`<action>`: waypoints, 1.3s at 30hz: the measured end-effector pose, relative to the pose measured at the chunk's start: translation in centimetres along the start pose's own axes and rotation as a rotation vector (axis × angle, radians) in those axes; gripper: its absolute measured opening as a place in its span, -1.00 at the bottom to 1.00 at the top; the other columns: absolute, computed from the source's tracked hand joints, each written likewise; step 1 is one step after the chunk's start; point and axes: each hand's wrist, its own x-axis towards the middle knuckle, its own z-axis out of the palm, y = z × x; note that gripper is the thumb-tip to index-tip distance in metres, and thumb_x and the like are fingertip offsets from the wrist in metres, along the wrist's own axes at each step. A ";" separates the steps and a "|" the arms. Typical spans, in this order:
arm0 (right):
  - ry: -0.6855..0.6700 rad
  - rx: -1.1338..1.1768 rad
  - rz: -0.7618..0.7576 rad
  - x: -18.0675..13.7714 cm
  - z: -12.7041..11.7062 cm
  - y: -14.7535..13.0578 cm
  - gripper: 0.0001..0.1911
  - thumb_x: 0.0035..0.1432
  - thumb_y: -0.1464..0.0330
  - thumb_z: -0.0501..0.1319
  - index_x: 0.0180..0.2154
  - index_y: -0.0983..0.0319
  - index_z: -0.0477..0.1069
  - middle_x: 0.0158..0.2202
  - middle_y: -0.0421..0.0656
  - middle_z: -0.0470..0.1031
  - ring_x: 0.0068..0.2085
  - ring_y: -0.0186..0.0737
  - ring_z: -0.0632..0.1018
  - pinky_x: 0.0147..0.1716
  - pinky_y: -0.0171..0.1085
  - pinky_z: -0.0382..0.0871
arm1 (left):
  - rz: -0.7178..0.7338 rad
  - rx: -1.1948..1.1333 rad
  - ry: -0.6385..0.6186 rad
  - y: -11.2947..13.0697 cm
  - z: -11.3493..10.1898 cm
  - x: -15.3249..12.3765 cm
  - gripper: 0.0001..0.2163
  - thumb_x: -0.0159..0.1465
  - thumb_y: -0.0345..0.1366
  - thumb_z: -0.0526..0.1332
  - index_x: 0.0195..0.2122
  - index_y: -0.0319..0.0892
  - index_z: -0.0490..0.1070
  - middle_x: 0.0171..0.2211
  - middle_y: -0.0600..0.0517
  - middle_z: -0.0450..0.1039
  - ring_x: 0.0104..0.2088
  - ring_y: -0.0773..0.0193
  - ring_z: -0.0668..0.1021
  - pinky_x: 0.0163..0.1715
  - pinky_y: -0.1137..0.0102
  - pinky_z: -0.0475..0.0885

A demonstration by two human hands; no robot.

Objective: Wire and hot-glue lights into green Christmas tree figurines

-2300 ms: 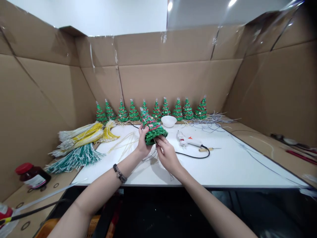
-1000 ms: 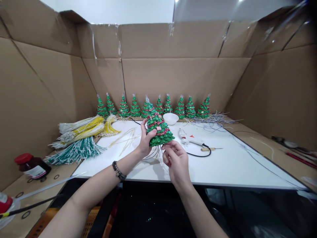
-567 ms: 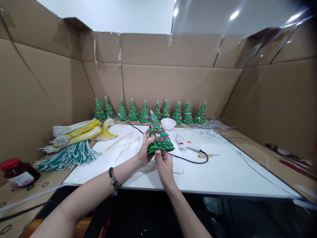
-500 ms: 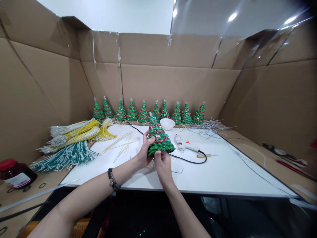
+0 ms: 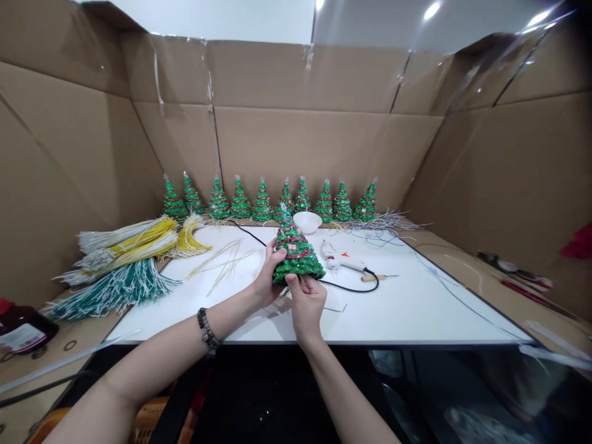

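Note:
A small green Christmas tree (image 5: 298, 259) with red garland and a clear tip is held over the white board, leaning slightly. My left hand (image 5: 267, 274) is closed round its left side, thumb on the front. Just under the tree's lower rim, my right hand (image 5: 308, 308) is closed, thumb against curled fingers. Thin strands show near these fingers, but what they pinch is too small to make out. Beyond the tree sits a white bowl (image 5: 308, 222). To the right lie a white glue gun (image 5: 340, 259) with a black cord and a wooden-handled awl (image 5: 374, 278).
Several finished-looking trees (image 5: 262, 203) line the back cardboard wall. Bundles of yellow, white and green wire strands (image 5: 124, 259) lie at left, beside a dark jar (image 5: 28, 330). Loose pale strands (image 5: 222, 265) rest on the white board (image 5: 416, 314). Tools (image 5: 518, 271) lie at right.
My right hand has turned and shifted slightly right beneath the tree's rim, its fingers now curled in. The left hand keeps its hold. The whole view has shifted a little.

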 end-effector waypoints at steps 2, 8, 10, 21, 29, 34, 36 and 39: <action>-0.019 -0.008 0.013 -0.1 0.0 0.0 -0.31 -0.09 -0.20 0.29 -0.65 0.15 -0.03 -0.63 -0.36 -0.12 -0.54 -0.44 -0.03 -0.63 -0.36 -0.06 | 0.000 -0.001 -0.004 0.0 0.0 -0.1 -0.40 0.04 -0.13 0.42 0.08 -0.02 0.23 -0.17 0.06 0.54 -0.21 0.15 0.63 -0.21 0.30 0.52; -0.020 -0.037 -0.009 0.0 0.1 -0.1 -0.30 -0.12 -0.25 0.27 -0.68 0.18 0.05 -0.64 -0.31 -0.06 -0.52 -0.40 0.04 -0.59 -0.33 0.02 | -0.006 -0.010 0.015 0.0 0.0 -0.2 -0.38 0.03 -0.15 0.42 0.10 -0.02 0.22 -0.16 0.05 0.52 -0.24 0.15 0.60 -0.16 0.25 0.48; -0.004 -0.059 -0.021 0.0 0.3 -0.2 -0.29 -0.11 -0.27 0.24 -0.68 0.18 0.05 -0.65 -0.31 -0.08 -0.52 -0.41 0.01 -0.61 -0.33 0.01 | 0.003 -0.025 0.036 -0.1 0.1 -0.1 -0.40 0.04 -0.15 0.41 0.09 -0.03 0.23 -0.16 0.05 0.51 -0.23 0.16 0.59 -0.13 0.25 0.46; 0.071 -0.117 -0.063 0.0 1.3 0.3 -0.25 -0.04 -0.30 0.17 -0.69 0.15 -0.07 -0.65 -0.32 -0.13 -0.54 -0.42 -0.01 -0.63 -0.34 -0.06 | 0.044 -0.099 0.112 -0.7 0.1 0.2 -0.50 0.08 -0.16 0.38 0.03 -0.06 0.29 -0.24 0.09 0.52 -0.29 0.25 0.57 -0.19 0.35 0.45; 0.054 -0.174 -0.093 0.1 1.4 0.7 -0.29 0.03 -0.25 0.16 -0.68 0.16 -0.04 -0.65 -0.33 -0.10 -0.55 -0.42 0.02 -0.59 -0.33 -0.04 | -0.022 -0.140 0.094 -0.3 -0.2 0.4 -0.52 0.07 -0.07 0.37 -0.02 -0.10 0.35 -0.31 0.07 0.56 -0.35 0.19 0.60 -0.22 0.28 0.48; -0.035 -0.204 -0.130 0.3 0.5 0.4 -0.40 0.18 -0.13 0.10 -0.63 0.18 0.12 -0.64 -0.31 0.06 -0.53 -0.37 0.16 -0.54 -0.33 0.07 | -0.032 -0.145 0.046 0.1 -0.2 0.6 -0.57 0.09 -0.03 0.32 -0.08 -0.15 0.42 -0.30 0.01 0.59 -0.32 0.16 0.62 -0.17 0.25 0.51; -0.072 -0.198 -0.121 0.4 0.1 0.2 -0.48 0.21 -0.06 0.11 -0.57 0.19 0.24 -0.64 -0.30 0.14 -0.54 -0.35 0.21 -0.53 -0.33 0.11 | -0.020 -0.144 0.032 0.1 -0.4 0.8 -0.58 0.09 -0.04 0.32 -0.09 -0.15 0.42 -0.31 0.02 0.58 -0.32 0.18 0.61 -0.18 0.28 0.51; -0.156 -0.153 -0.026 0.7 -0.5 0.0 -0.65 0.23 0.06 0.13 -0.38 0.19 0.40 -0.65 -0.32 0.24 -0.60 -0.32 0.26 -0.56 -0.32 0.14 | 0.008 -0.134 -0.001 0.1 -0.7 0.9 -0.54 0.09 -0.07 0.33 -0.02 -0.12 0.39 -0.35 0.05 0.56 -0.41 0.22 0.59 -0.30 0.30 0.51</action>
